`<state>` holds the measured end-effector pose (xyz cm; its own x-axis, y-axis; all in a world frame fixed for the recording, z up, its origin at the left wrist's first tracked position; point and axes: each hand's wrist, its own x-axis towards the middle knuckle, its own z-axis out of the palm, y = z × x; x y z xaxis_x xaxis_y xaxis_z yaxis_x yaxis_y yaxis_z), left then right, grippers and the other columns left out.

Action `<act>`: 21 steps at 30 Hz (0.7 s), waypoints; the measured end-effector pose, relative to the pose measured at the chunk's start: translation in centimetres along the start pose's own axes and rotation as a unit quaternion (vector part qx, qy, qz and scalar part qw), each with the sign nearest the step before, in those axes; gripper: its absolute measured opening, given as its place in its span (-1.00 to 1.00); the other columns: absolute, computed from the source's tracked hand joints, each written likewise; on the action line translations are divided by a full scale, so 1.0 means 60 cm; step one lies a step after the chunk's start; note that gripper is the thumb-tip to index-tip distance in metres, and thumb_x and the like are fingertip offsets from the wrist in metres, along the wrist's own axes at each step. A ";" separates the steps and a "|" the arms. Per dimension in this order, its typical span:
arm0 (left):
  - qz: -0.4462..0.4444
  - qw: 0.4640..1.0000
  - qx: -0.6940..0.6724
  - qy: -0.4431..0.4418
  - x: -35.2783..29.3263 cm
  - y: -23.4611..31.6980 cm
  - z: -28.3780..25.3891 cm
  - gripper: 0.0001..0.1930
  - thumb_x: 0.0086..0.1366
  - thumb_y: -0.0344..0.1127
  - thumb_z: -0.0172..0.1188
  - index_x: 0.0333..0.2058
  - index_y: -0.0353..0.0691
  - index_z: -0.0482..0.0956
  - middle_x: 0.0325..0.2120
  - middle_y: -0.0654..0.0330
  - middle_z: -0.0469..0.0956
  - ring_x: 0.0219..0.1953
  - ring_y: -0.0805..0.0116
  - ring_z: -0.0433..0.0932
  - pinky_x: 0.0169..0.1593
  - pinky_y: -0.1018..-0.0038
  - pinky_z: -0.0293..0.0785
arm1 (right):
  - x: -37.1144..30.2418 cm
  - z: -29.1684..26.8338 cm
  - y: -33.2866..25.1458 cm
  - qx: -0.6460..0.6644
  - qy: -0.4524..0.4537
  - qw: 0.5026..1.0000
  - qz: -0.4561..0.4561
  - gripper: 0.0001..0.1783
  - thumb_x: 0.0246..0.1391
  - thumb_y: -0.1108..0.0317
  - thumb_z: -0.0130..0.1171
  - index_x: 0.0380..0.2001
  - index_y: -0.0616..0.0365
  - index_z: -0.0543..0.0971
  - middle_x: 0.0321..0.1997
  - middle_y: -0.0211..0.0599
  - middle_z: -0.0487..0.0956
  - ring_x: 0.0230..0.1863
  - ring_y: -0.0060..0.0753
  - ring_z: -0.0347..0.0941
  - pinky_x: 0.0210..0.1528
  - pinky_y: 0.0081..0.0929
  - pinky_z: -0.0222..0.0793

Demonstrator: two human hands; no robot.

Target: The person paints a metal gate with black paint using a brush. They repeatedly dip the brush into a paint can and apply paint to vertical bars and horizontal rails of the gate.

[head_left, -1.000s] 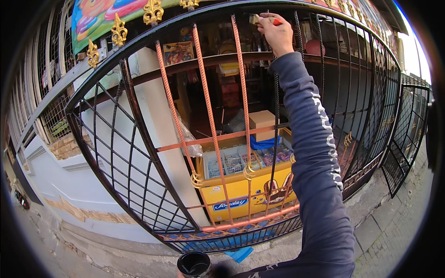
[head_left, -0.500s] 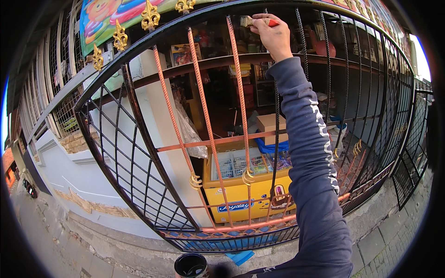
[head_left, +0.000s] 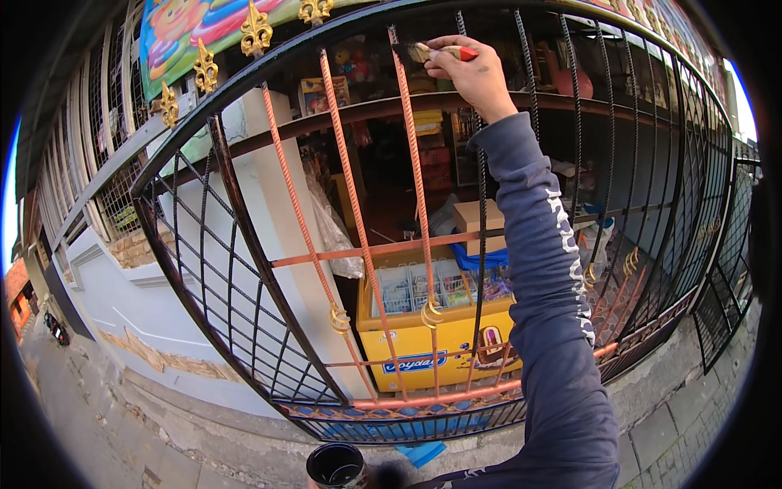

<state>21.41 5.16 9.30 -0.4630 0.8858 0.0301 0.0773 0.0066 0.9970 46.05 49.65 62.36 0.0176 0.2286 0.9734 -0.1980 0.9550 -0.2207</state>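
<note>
My right hand (head_left: 474, 80) is raised to the upper part of a metal grille, fingers closed round a paintbrush (head_left: 459, 54) with a red-tipped handle. Dark bristles point left, at the upper end of a twisted copper-coloured bar (head_left: 413, 138), where the metal looks black. Two more copper-coloured bars stand to its left, while the bars to the right are black. At the lower edge sits a can of black paint (head_left: 336, 466). Only a sliver of my left hand (head_left: 311, 484) shows against the can's side; its other fingers are out of sight.
Gold spear-shaped finials (head_left: 256, 31) line the black top rail (head_left: 285, 49). Behind the bars stand a yellow chest freezer (head_left: 432, 346) and a cardboard box (head_left: 477, 222). A copper-coloured crossbar (head_left: 366, 250) spans the grille. Blue material (head_left: 420, 453) lies on the ground below.
My right hand and the brush have moved slightly left and down, bringing the bristles to the copper-coloured bar. The view has shifted a little; the paint can stays in place.
</note>
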 end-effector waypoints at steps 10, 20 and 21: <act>-0.004 1.000 0.005 -0.002 -0.002 0.004 0.011 -0.03 -0.28 -0.29 0.76 0.16 -0.35 0.45 -0.01 0.03 0.64 0.02 0.21 0.63 0.13 0.25 0.59 | -0.016 0.004 -0.008 -0.161 0.100 0.975 -0.119 -0.77 0.07 0.34 0.35 -0.22 0.24 0.73 -0.29 -0.16 0.75 -0.25 -0.38 0.69 -0.08 -0.44 0.57; 0.003 1.000 0.004 0.001 -0.007 0.010 0.016 -0.03 -0.28 -0.29 0.76 0.17 -0.35 0.45 0.00 0.03 0.63 0.03 0.20 0.63 0.14 0.25 0.59 | -0.016 0.031 -0.006 -0.144 0.126 0.972 -0.135 -0.82 0.07 0.36 0.35 -0.27 0.21 0.75 -0.41 -0.13 0.74 -0.40 -0.40 0.67 -0.23 -0.45 0.57; 0.005 1.000 0.004 0.001 -0.009 0.011 0.016 -0.02 -0.28 -0.29 0.77 0.17 -0.35 0.45 0.00 0.03 0.63 0.03 0.20 0.63 0.14 0.25 0.59 | -0.011 0.027 -0.009 -0.132 0.155 0.966 -0.157 -0.82 0.05 0.35 0.36 -0.29 0.20 0.76 -0.47 -0.16 0.72 -0.47 -0.48 0.63 -0.29 -0.48 0.56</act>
<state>22.57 5.16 9.86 -0.4638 0.8850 0.0402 0.0895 0.0016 0.9960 44.57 48.72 61.96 0.3370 -0.0740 0.9386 0.1208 0.9921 0.0349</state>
